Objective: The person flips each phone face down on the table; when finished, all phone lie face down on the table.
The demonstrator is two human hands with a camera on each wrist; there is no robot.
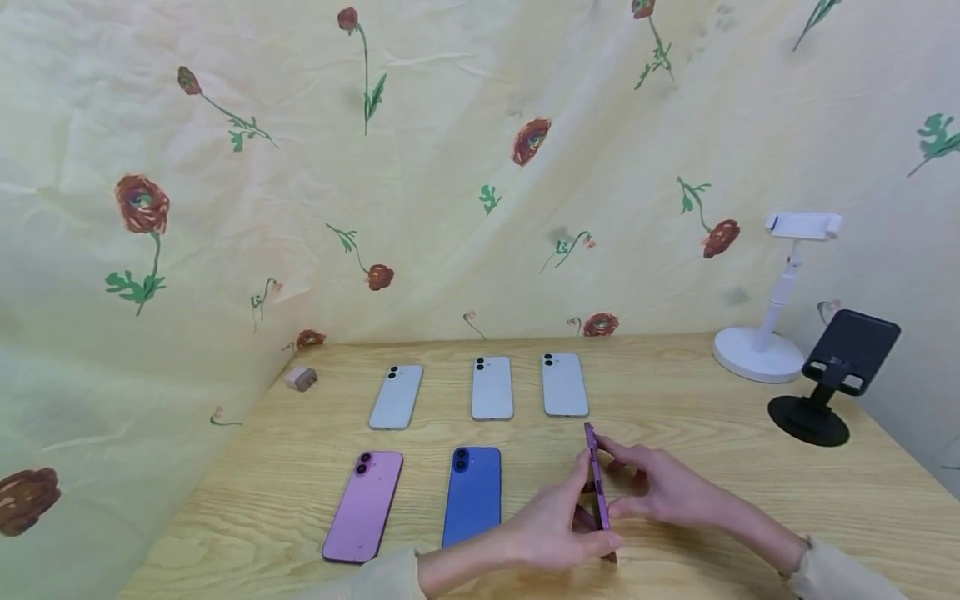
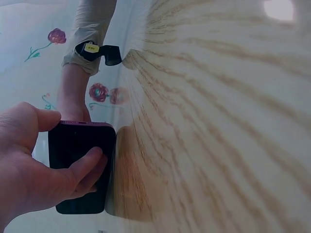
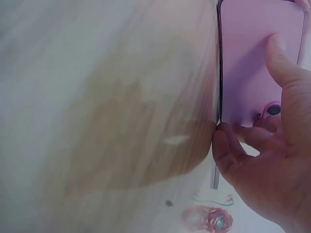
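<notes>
A pink smartphone [image 1: 597, 477] stands on its long edge on the wooden table, its thin purple-pink side facing up. My left hand [image 1: 558, 521] holds it from the left, with thumb at the near end and fingers against the black screen [image 2: 80, 150]. From the right, my right hand [image 1: 663, 485] grips it. In the right wrist view its thumb lies on the pink back [image 3: 248, 48] and its fingertips are at the lower edge by the table. Left of my hands a blue phone [image 1: 474, 492] lies back up, partly covered by my left forearm.
Another pink phone [image 1: 365, 507] lies at the left. Behind are three white phones [image 1: 397, 398], [image 1: 492, 389], [image 1: 565, 386] in a row. A small charger plug [image 1: 301, 378] sits back left. A white stand [image 1: 757, 354] and a black stand [image 1: 808, 419] are at the right. Floral cloth hangs behind.
</notes>
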